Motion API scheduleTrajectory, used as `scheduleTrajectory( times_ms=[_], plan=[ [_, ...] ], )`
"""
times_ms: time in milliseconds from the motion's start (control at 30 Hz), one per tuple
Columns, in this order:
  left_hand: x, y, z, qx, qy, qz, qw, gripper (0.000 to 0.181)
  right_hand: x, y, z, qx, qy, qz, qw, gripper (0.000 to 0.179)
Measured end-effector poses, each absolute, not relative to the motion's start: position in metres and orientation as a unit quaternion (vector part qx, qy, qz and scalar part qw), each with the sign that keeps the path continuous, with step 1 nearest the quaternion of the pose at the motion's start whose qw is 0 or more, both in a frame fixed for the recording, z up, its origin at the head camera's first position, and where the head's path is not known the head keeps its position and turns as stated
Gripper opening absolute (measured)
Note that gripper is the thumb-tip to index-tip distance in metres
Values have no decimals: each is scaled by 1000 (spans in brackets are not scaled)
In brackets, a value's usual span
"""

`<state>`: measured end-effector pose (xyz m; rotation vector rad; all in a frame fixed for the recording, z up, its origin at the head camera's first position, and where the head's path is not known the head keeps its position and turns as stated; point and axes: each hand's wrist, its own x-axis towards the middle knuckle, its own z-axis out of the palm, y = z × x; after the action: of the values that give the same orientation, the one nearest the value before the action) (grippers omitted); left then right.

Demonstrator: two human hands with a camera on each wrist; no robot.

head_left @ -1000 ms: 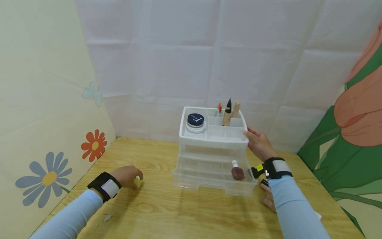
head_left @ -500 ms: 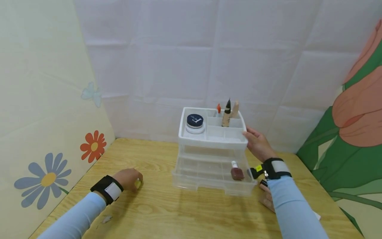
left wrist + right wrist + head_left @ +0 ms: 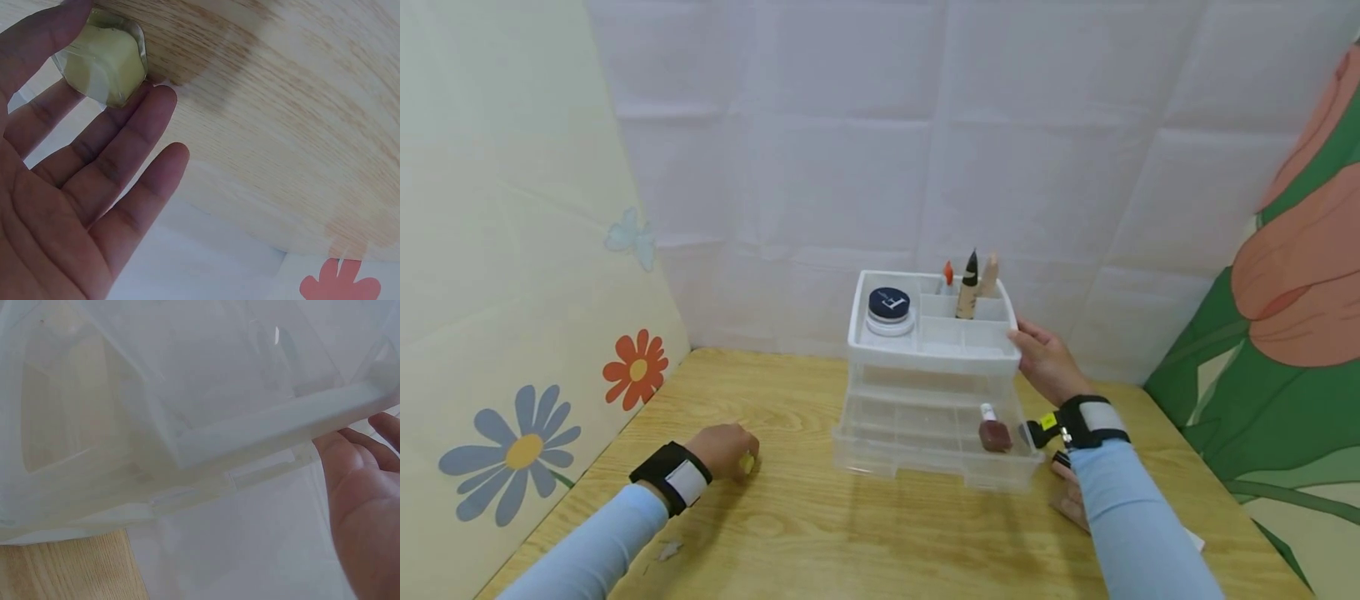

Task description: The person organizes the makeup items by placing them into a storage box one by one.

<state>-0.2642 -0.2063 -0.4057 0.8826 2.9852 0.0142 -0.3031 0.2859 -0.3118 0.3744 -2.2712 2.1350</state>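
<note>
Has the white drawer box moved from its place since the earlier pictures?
No. In the head view, judged against the red flower, the drawer box shows no clear shift in any direction.

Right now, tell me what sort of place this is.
Likely a makeshift, screened-off tabletop corner, perhaps for filming: a wood-grain table, a creased white sheet behind it and a flower-printed panel alongside.

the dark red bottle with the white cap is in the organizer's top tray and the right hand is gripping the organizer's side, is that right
Not quite: the dark red bottle is in the pulled-out drawer, below the top tray, as the head view shows. The right hand is indeed gripping the side of the organizer.
</note>
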Motion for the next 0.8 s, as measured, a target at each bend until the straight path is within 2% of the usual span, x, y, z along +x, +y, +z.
scheduleTrajectory(
  times_ms=[367,800],
  plan=[
    [-262,-201,-379,324,946,-14,0,31,-305,287,-314,125,-717,686,0,68],
    [-253,-176,-310,358,932,-42,24,32,-306,285,-313,115,-726,678,4,68]
  ],
)
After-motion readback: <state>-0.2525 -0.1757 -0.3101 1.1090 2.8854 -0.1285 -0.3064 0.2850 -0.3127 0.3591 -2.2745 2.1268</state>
